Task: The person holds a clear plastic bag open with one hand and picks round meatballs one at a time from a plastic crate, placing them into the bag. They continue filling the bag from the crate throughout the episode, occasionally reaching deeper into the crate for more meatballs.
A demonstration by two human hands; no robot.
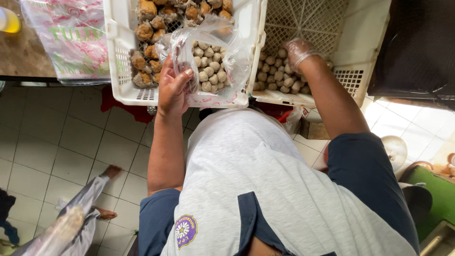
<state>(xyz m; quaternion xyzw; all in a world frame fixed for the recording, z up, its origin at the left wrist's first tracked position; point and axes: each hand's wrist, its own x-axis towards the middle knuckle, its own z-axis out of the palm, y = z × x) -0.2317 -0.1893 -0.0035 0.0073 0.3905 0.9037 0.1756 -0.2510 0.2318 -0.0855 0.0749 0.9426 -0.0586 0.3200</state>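
My left hand [173, 88] grips the rim of a clear plastic bag [232, 59] holding several pale meatballs [210, 71]. The bag rests against the front edge of a white plastic crate [124, 92]. My right hand [298, 50], in a thin clear plastic glove, reaches into a second white crate [353, 78] and rests on a pile of pale meatballs [277, 76], its fingers curled over them. Whether it holds any is hidden.
The left crate also holds brown fried balls [144, 47]. A printed plastic bag [71, 40] lies on a brown counter at the far left. Another person's bare feet [108, 192] stand on the white tiled floor [57, 142] at lower left. A green surface [438, 194] sits at right.
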